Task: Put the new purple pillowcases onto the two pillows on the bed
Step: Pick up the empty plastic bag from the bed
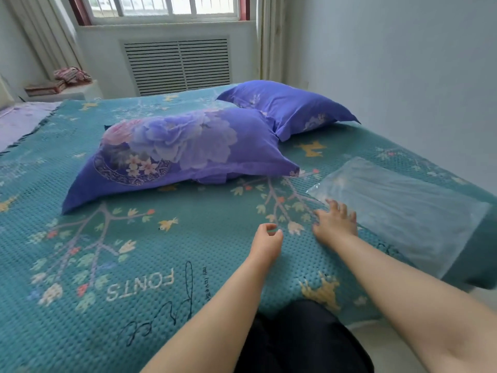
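Two pillows lie on the bed, both already inside purple pillowcases. The nearer pillow [183,154] sits toward the middle of the mattress, plump, its case a deep violet-blue printed with large pale lilac and pink peony blooms and a round patterned medallion near its left end; its corners taper into loose flat points, and a small fold of fabric pokes out along its near edge (the opening side, it seems). The farther pillow [287,107] lies behind and to the right, nearer the wall, touching or just overlapping the first at one corner; its case is the same violet-blue with fainter flower prints.

Both rest on a teal bedspread [134,265] with a bumpy weave, printed with branches, small birds, yellow deer and the word "FONTS".

The right hand [336,222] lies flat on the bedspread with fingers spread, its fingertips at the edge of a clear plastic bag [403,211] lying flat near the right side of the bed. The left hand [266,242] hovers just beside it, fingers loosely curled toward the thumb and holding nothing.

Beyond the bed are a slatted radiator cover [178,65] under a window [164,6], and folded fabrics [71,75] on a ledge at left.
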